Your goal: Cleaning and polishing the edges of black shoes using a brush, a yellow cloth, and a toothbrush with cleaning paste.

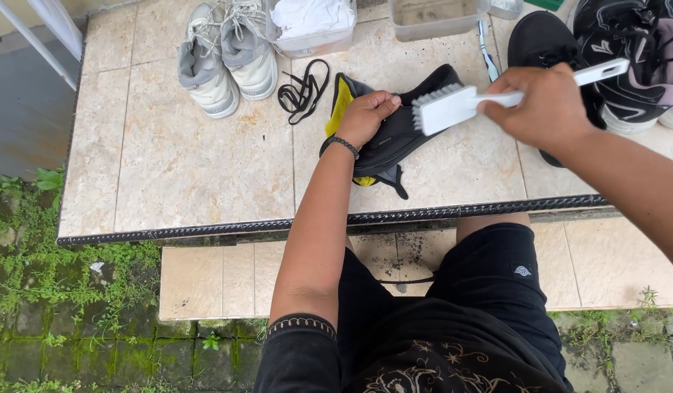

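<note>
Black shorts and a dark patterned shirt hem fill the near edge, above a lower tiled step. Left hand, wrist banded with a dark bead bracelet, is closed around the upper edge of a black shoe with yellow lining, which lies on its side on the beige tiled ledge, near its front edge. Right hand grips the handle of a white plastic scrub brush; bristle end sits just beside the left fingertips, over the shoe. Loose black laces lie left of the shoe. Pair of grey sneakers stands further back; black sneakers at far right. Two clear plastic tubs sit along the back edge.
</note>
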